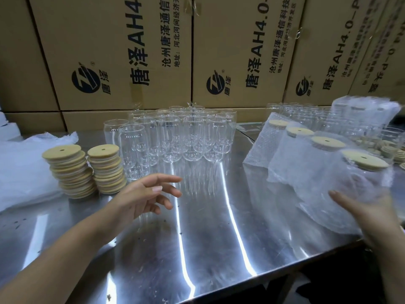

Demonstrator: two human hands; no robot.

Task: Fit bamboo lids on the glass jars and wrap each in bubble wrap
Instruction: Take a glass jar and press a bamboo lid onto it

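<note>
A wrapped jar (341, 178) is held at the right of the bench (208, 238).
The right grip (361, 216) is clamped round it, thumb laid on the wrap; the left grip (149, 194) is spread and empty above the bench. Behind, bare glass jars (175, 132) and stacked bamboo lids (105, 170) are set.

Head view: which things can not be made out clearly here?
In the head view:
- Right hand: its grip on the nearest wrapped jar is veiled by bubble wrap.
- Loose lids: cut off by the right edge.
- Back-right glass jars: hidden behind wrapped jars, count unclear.
- White plastic pile: cut by the left edge.
</note>
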